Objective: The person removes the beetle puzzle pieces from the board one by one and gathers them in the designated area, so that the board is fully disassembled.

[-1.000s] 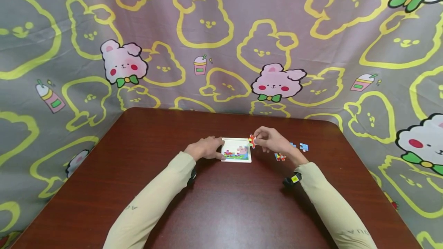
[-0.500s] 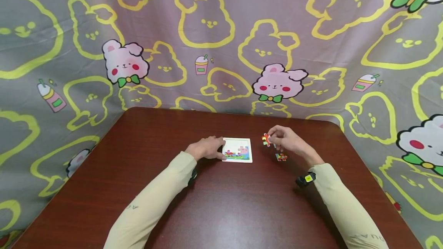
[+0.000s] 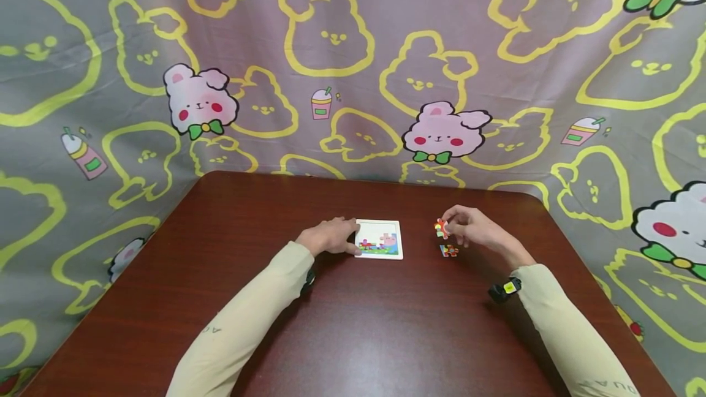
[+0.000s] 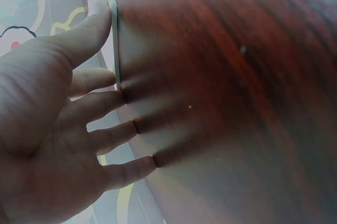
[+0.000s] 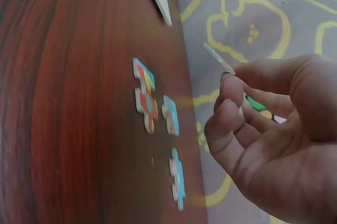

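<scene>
My right hand (image 3: 473, 228) pinches a red-orange jigsaw piece (image 3: 440, 228) between thumb and fingertips, above the table right of the puzzle tray. In the right wrist view this piece is nearly edge-on. The white-rimmed puzzle tray (image 3: 380, 230) lies flat; fitted pieces with a pink pig picture (image 3: 388, 240) fill its lower and right part. At its left edge rests my left hand (image 3: 332, 236), fingers spread, thumb by the near corner. A loose jigsaw piece (image 3: 449, 251) lies below my right hand. The right wrist view shows two further blue-edged pieces (image 5: 171, 115), hidden behind that hand in the head view.
Everything lies on a dark red-brown wooden table (image 3: 353, 323) with rounded far corners. Behind it hangs a grey-pink cloth (image 3: 353, 78) printed with cartoon rabbits. Black wrist cameras (image 3: 504, 290) sit at both cuffs.
My right hand, still pinching the jigsaw piece, has moved right from the tray's right edge to over the loose pieces. My left hand has stayed at the tray.
</scene>
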`<state>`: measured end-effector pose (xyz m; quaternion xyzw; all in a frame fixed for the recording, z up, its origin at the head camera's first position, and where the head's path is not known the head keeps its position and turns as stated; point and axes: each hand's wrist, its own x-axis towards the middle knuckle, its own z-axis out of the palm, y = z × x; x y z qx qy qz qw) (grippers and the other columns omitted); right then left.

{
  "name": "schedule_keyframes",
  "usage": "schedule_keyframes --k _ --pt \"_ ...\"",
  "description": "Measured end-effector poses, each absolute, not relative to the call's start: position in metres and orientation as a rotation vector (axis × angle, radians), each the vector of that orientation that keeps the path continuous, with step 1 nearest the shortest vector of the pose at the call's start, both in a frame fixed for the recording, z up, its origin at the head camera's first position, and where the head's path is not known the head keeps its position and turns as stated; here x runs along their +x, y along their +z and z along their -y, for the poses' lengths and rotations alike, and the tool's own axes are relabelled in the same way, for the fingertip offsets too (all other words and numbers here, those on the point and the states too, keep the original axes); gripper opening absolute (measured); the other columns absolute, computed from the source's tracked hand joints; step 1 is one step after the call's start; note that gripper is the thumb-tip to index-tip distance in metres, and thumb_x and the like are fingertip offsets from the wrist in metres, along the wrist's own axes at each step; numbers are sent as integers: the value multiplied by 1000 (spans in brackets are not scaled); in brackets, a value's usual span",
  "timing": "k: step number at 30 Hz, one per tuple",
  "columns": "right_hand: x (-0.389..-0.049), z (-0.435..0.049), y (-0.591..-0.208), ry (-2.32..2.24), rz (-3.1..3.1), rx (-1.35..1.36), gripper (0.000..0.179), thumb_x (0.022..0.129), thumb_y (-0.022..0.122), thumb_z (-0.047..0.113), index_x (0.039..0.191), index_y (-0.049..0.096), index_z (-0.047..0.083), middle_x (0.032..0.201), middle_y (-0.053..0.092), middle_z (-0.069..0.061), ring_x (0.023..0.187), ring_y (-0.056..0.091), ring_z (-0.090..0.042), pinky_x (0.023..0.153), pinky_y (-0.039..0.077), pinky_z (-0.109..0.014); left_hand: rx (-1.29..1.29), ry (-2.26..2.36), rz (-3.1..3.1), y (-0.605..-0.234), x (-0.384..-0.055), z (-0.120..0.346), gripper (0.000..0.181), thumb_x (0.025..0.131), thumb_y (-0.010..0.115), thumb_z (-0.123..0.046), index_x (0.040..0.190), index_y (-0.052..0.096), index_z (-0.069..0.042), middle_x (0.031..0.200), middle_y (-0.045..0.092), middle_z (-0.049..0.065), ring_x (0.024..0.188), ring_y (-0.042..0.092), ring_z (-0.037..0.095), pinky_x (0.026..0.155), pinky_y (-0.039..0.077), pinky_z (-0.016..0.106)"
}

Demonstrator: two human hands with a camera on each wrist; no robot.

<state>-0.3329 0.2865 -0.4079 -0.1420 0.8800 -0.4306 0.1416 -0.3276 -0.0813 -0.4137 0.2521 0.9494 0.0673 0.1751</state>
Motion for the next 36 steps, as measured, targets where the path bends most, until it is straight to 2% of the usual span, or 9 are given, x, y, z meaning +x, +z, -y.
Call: schedule_keyframes --k 10,20,36 --pt "-327 -310 -409 -1204 -2510 -427 24 96 61 13 115 54 0 87 62 -20 61 57 -21 52 53 -36 716 190 -2695 -414 -325 82 64 93 62 -49 146 45 -19 161 30 8 149 27 32 117 30 52" --pt "-323 -325 -416 -1119 -2493 -371 22 97 61 13 114 53 1 83 61 -14 59 56 -19 51 52 -35 725 204 -2712 -415 -328 81 63 92 64 -49 144 48 -17 157 37 8 146 33 32 114 35 52" --pt "-323 -341 -419 -1026 -2449 -334 17 95 58 5 105 49 -4 75 56 -8 51 51 -17 45 47 -30 704 199 -2697 -414 -330 80 66 92 63 -50 147 45 -19 161 31 7 149 28 32 117 30 54"
